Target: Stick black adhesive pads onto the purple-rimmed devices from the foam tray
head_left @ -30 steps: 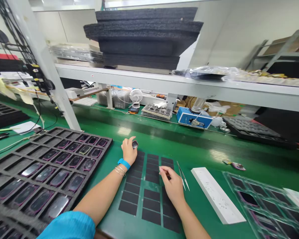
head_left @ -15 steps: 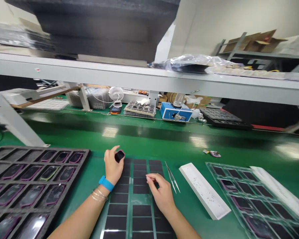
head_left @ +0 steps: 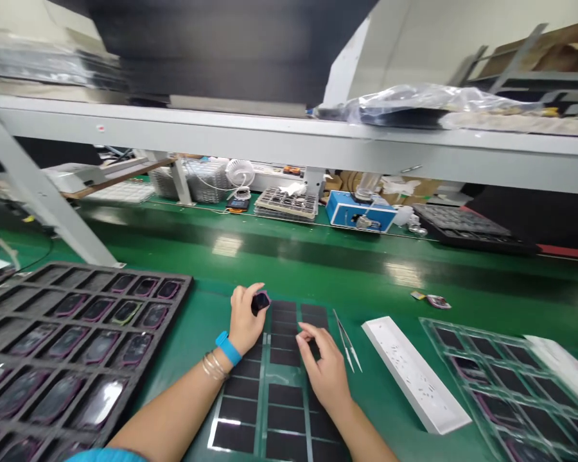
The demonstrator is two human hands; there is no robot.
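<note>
Your left hand point(head_left: 243, 321) pinches the small dark part point(head_left: 260, 301), just left of your right hand point(head_left: 325, 369) (loose, nothing gripped), whose fingertips rest on the pad sheet point(head_left: 282, 391).

A small dark oval part point(head_left: 260, 301) with a purple rim sits pinched in the left hand point(head_left: 243, 321) above the far end of a sheet of black rectangular pads point(head_left: 282, 404), which lies flat by the surface's near edge under the right hand's point(head_left: 325, 369) fingertips.

Left hand point(head_left: 243, 321) pinches small dark part point(head_left: 260, 301); right hand point(head_left: 325, 366) rests on black-pad sheet point(head_left: 274, 391).
</note>
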